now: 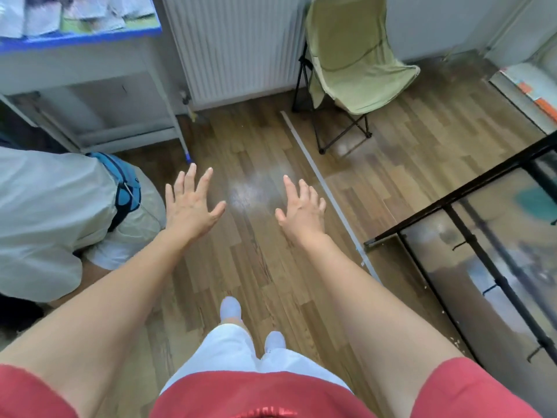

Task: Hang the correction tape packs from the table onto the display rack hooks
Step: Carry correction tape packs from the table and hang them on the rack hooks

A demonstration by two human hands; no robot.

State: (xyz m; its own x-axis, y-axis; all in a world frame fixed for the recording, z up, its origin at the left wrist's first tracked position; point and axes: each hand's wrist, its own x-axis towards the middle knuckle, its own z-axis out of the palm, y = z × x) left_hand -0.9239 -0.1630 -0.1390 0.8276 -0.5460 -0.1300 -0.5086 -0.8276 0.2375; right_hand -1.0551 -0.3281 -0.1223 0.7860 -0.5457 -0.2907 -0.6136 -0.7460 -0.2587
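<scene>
If packs (45,18), well beyond left hand (189,206)

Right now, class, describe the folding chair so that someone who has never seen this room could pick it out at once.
Start at the white ribbed radiator at the back of the room. Just to its right, on the wooden floor, stands the folding chair. It alone has a pale green fabric seat slung on thin black crossed legs.

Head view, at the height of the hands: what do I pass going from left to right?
Person in pale clothes → blue bag → left hand → right hand → white floor strip → black rack.
</scene>
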